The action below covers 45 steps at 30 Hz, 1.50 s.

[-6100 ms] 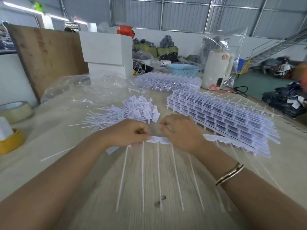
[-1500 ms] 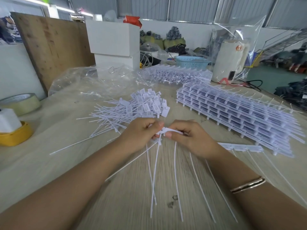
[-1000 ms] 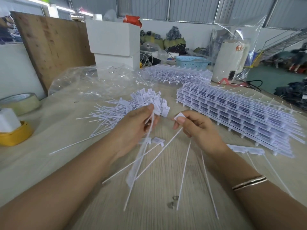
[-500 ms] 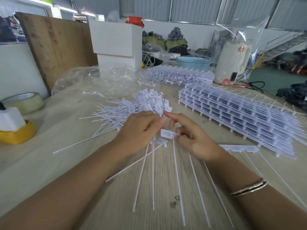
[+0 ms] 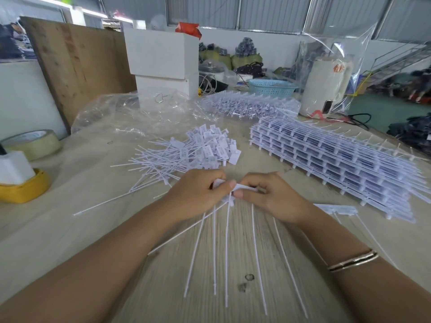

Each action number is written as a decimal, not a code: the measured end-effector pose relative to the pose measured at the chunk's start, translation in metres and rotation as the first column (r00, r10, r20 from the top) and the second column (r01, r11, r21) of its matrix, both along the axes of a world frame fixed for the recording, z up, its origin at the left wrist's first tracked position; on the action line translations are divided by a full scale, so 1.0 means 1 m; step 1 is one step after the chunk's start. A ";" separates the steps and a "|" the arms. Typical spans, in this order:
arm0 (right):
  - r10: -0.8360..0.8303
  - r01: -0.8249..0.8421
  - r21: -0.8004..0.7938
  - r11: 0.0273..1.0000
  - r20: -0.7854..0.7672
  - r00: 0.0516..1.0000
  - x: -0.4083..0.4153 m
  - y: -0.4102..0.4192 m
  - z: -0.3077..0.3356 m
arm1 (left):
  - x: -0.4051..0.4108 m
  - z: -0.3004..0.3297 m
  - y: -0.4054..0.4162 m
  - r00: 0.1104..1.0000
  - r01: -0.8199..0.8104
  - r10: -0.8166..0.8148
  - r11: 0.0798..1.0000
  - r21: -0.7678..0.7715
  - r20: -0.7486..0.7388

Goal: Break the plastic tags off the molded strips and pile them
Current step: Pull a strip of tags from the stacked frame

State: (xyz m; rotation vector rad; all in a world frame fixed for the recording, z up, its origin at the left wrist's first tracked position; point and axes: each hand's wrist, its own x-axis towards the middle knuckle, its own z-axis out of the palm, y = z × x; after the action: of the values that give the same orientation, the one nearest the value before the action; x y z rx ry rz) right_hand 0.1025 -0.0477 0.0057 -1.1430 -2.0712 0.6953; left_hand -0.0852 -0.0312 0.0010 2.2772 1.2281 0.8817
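Both hands, left hand (image 5: 198,194) and right hand (image 5: 270,197), pinch one strip (image 5: 245,188) (its heads mostly hidden under fingers) just before the pile (image 5: 200,150). Half a second ago they were spread apart; now they meet.

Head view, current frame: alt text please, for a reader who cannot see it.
Two bare hands, left hand and right hand, pinch a white tag strip over a wooden table. Behind lie a pile of loose tags and stacked strips.
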 end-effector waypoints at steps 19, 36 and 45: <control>-0.156 0.163 0.148 0.975 -0.057 0.986 0.005 0.002 -0.001 | -0.013 -0.001 0.015 0.988 -0.097 0.126 0.954 0.284 -0.087; -0.008 -0.014 0.119 0.993 0.177 0.984 0.002 -0.003 0.006 | -0.004 0.006 0.003 0.983 0.018 -0.011 0.999 -0.035 0.185; 0.016 -0.025 -0.089 0.996 -0.102 0.995 0.000 -0.003 -0.001 | -0.001 0.003 0.001 0.995 0.036 -0.038 0.999 0.018 0.092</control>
State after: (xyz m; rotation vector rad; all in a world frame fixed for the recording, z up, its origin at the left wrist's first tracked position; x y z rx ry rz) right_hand 0.1028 -0.0502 0.0046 -1.1139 -1.9867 0.8472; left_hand -0.0858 -0.0307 0.0035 2.2381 1.1395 0.9752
